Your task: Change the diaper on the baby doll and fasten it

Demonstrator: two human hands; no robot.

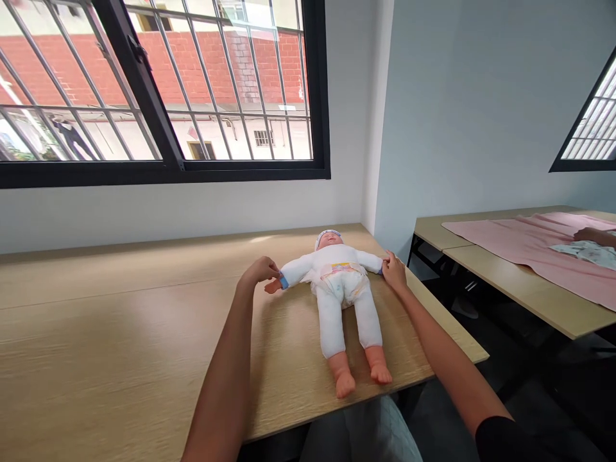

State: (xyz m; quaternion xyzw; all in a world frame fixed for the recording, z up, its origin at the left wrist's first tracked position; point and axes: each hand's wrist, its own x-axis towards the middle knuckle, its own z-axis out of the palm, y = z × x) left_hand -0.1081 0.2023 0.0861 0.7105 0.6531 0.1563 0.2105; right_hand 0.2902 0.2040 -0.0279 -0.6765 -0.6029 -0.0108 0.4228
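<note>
A baby doll point(332, 260) lies on its back on the wooden table, with its arms spread and its bare feet towards me. It wears a white outfit with blue cuffs, a cap and a diaper point(341, 282) fastened around its waist over the white cloth. My left hand point(261, 270) is closed, with the fingertips pinching at the blue cuff point(283, 280) of the arm on the left. On the other side, my right hand point(394, 272) has its fingers closed around the end of the doll's other sleeve, covering most of that doll hand.
The light wooden table point(144, 346) runs along the wall below a barred window point(231, 83). Its right corner and front edge lie near my right forearm. Across a gap, a second table point(510, 276) carries a pink cloth point(534, 244), where another person's hand point(594, 236) touches patterned fabric.
</note>
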